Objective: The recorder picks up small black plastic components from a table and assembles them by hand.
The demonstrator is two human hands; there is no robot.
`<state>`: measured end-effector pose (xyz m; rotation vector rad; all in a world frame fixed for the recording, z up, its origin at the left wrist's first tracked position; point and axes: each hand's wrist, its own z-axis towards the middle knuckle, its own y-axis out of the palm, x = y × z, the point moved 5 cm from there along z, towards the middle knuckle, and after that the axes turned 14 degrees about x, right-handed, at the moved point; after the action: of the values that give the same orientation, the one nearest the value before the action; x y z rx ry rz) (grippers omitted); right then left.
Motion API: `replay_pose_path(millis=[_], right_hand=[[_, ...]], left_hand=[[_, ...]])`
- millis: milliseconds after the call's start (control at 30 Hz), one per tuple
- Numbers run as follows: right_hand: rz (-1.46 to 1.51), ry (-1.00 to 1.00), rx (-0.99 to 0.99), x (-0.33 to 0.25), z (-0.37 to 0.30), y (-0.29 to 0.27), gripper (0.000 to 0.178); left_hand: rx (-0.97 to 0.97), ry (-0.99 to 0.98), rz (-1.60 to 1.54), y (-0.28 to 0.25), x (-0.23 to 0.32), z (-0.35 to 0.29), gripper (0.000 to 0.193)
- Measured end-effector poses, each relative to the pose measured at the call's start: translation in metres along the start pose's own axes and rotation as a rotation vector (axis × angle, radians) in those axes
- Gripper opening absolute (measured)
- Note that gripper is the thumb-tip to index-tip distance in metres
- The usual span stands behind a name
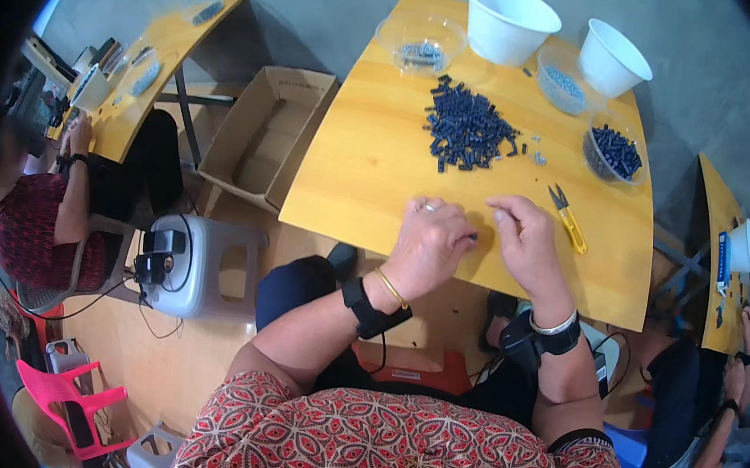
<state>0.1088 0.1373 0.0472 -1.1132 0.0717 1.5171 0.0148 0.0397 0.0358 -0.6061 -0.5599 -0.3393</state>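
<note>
1. Above the near edge of a wooden table (354, 170), a small dark piece (472, 236) shows at the fingertips of a worker's left hand (432, 239), thumb and fingers pinched together on it.
2. Just beside it, the right hand (528, 234) hangs with fingers curled toward the thumb; whether it grips anything cannot be told.
3. Black straps circle both wrists, a gold bangle (391, 289) on the left and a silver bangle (554, 325) on the right.
4. Beyond the hands lies a loose pile (469, 128) of similar dark pieces, with silver bits (539, 158) to its right.
5. Yellow-handled snips (570, 220) rest right of the right hand, blades pointing away from the worker.
6. Farther out stand three clear tubs: the left tub (441, 37) and middle tub (556, 55) hold greyish bits, the right tub (593, 162) dark pieces.
7. Two white bowls (510, 32) stand near the far edge.
8. Left of the table, an open carton (311, 130) sits beyond a pale stool (182, 293).
9. At a table farther left, a co-worker (54, 233) sits; at far right, another's forearm (711, 446) shows.
</note>
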Motion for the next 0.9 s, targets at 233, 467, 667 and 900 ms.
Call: replay_pose_path(millis=[233,467,667,900], right_hand=[[-0.21,-0.03,0.155,0.004,-0.001,0.021,0.015],[-0.331,-0.036,0.078,0.002,-0.003,0.025,0.014],[-0.344,-0.02,0.05,0.002,-0.003,0.027,0.009],[-0.355,-0.035,0.048,0.0,0.0,0.025,0.007]], left_hand=[[-0.01,0.034,-0.029,0.011,0.011,-0.012,0.01],[0.004,0.014,-0.014,0.013,0.009,-0.014,0.01],[0.012,0.022,-0.018,0.015,0.007,-0.014,0.011],[-0.002,0.011,0.003,0.015,0.008,-0.013,0.012]])
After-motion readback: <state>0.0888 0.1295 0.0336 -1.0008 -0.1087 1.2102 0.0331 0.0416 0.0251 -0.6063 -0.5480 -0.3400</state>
